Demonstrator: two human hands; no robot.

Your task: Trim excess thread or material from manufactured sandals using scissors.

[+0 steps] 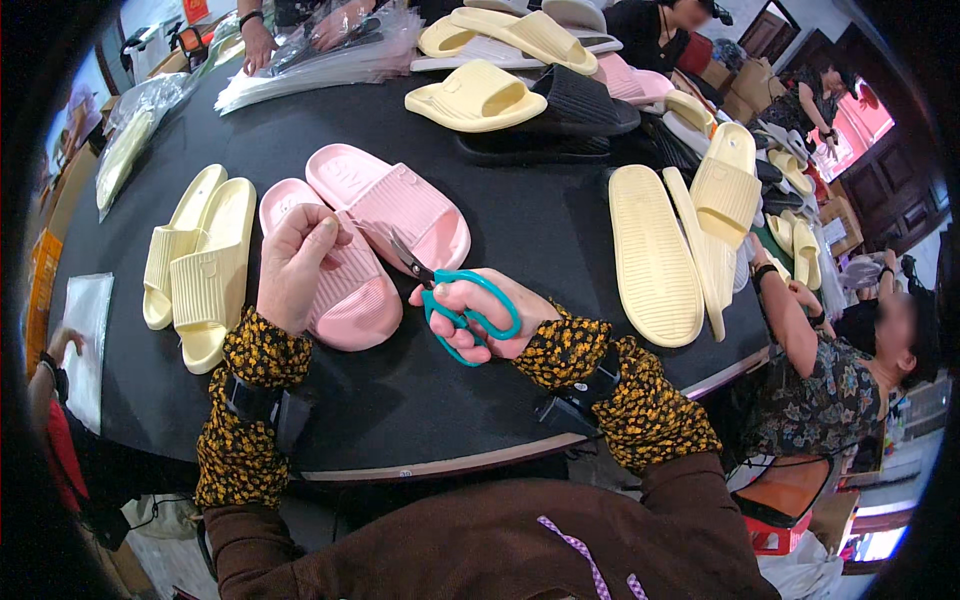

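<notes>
My right hand [490, 310] is closed around teal-handled scissors [475, 290], their slim dark blades partly apart and pointing up and left. My left hand [302, 260] is pinched shut above a pink slide sandal [358, 312]. Something thin and pale seems to run from its fingertips toward the blades, too fine to make out. Just behind lies a second pink slide sandal [420, 210], toe strap facing up; the blade tips are over it. To the left of my left hand rests a pair of pale yellow slide sandals [212, 285], one partly overlapping the other.
On the black table [520, 225], more yellow slides [655, 255] lie at the right, one sole up. Yellow, black, white and pink slides [480, 95] are heaped at the back. Clear plastic bags [335, 65] lie at the far side and left. Co-workers [835, 365] surround the table.
</notes>
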